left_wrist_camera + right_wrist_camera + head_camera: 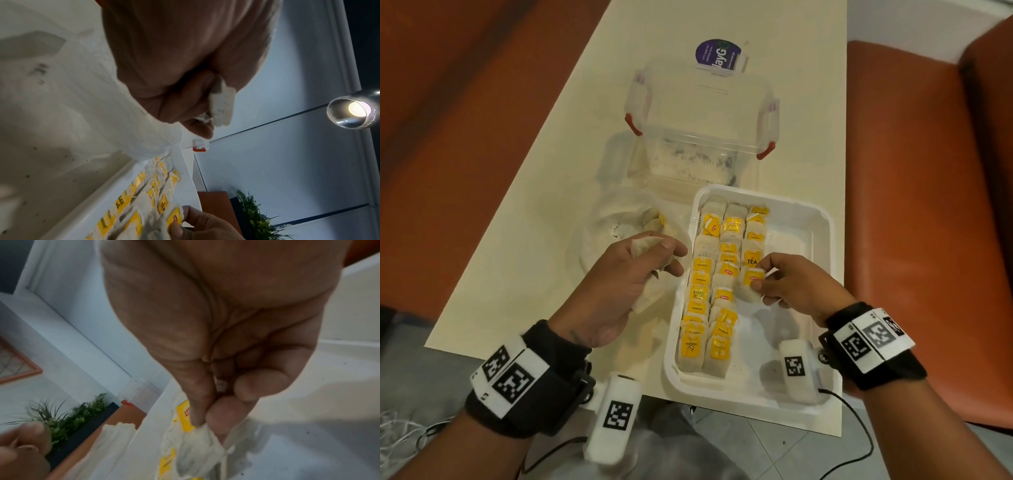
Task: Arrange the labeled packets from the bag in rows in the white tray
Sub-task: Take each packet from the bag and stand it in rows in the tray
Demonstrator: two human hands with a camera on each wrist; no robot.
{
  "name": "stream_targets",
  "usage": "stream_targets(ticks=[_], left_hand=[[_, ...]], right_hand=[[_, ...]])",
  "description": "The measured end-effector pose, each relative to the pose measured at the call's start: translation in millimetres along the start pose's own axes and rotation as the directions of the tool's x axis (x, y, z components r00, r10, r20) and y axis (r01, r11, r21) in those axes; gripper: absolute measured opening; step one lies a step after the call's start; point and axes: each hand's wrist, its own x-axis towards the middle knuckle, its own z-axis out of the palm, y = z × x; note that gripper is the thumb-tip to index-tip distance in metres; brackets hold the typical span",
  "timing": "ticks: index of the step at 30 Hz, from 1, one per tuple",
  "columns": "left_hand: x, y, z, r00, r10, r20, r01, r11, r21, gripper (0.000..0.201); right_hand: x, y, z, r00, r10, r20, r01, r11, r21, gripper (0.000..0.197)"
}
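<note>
A white tray (808,219) holds three rows of tea packets (705,294) with yellow labels. My right hand (780,284) pinches one packet (748,284) by its edge, just above the third row; the wrist view shows thumb and forefinger (197,410) on its paper corner (201,438). My left hand (633,274) is left of the tray and grips several unplaced packets (643,245), one sticking out of the fist (221,104). The clear plastic bag (616,219) lies behind the left hand with a few packets inside.
An open clear plastic box (702,130) with red clips stands behind the tray, its lid (717,56) further back. The tray's right half (791,274) holds no packets. Orange seating (914,205) flanks the narrow cream table (544,222). Cables hang at the near edge.
</note>
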Motion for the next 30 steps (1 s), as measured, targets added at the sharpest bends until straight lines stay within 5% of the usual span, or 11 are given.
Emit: stream_targets(ticks=[4, 16, 30], left_hand=[[1, 2, 4, 1.0, -0.01, 0.004, 0.01, 1.0, -0.003, 0.029], [-2, 3, 19, 0.994, -0.089, 0.064, 0.095, 0.991, -0.097, 0.031], [0, -2, 23, 0.983, -0.058, 0.174, 0.067, 0.997, -0.048, 0.032]], right_hand=[[14, 9, 4, 0.997, 0.023, -0.076, -0.03, 0.995, -0.1, 0.013], [20, 12, 7, 0.979, 0.031, -0.199, -0.031, 1.0, 0.002, 0.038], [11, 7, 7, 0.961, -0.037, -0.274, 0.025, 0.999, -0.046, 0.042]])
